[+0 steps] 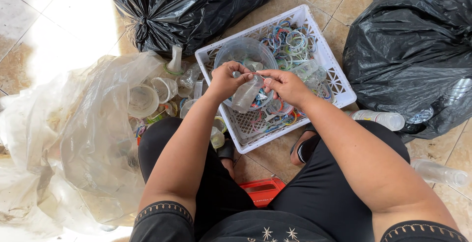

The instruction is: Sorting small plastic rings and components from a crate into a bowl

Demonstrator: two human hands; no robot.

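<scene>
Head view, looking down on a seated person. The white lattice crate (339, 82) rests on the tiled floor (49, 20) and serves as the landmark. Inside the crate lies a heap of coloured plastic rings (290, 43), densest at its far end and along its near edge, together with a clear round plastic tub (241, 50) at its left side.

Above the crate's middle, the left hand (227, 79) and the right hand (287, 85) meet on a crumpled clear plastic bottle (246, 93). The fingers of both hands are closed on it: the left at its upper end, the right pinching its upper right edge. The bottle hangs tilted, clear of the crate's contents.

Left of the crate, a large translucent plastic sack (83, 138) lies open; it holds clear cups, bottle pieces and a round lid-like piece (142, 100). Behind the crate stands a tied black rubbish bag (187, 6); its contents are hidden. Right of the crate sits a second black bag (413, 50), with clear bottles (381, 119) lying at its foot. Near of the crate, between the person's legs, a red object (263, 190) shows in part.
</scene>
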